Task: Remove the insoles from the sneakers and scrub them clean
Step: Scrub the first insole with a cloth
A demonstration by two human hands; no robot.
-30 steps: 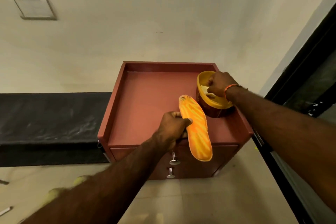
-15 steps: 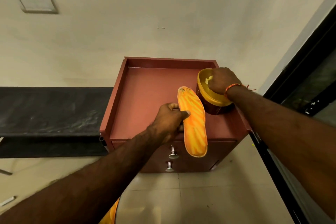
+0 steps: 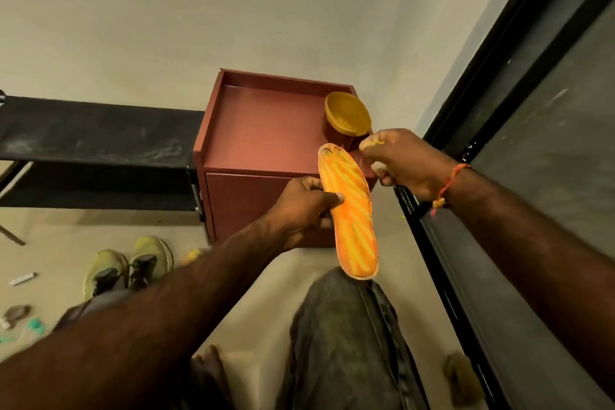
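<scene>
Both your hands are busy: your left hand (image 3: 301, 206) pinches the orange insole (image 3: 349, 213) at its edge, your right hand (image 3: 404, 166) clutches a yellowish scrubbing pad (image 3: 372, 144) beside it.

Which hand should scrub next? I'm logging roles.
Right hand: it grips a yellowish wad beside the orange insole, which the left hand holds by its edge.

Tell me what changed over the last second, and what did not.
The right hand came out of the yellow bowl towards the striped orange insole, gripping a pale wet wad whose kind I cannot tell. The left hand keeps its grip on the insole's edge; the bowl stays on the red-brown cabinet.
</scene>
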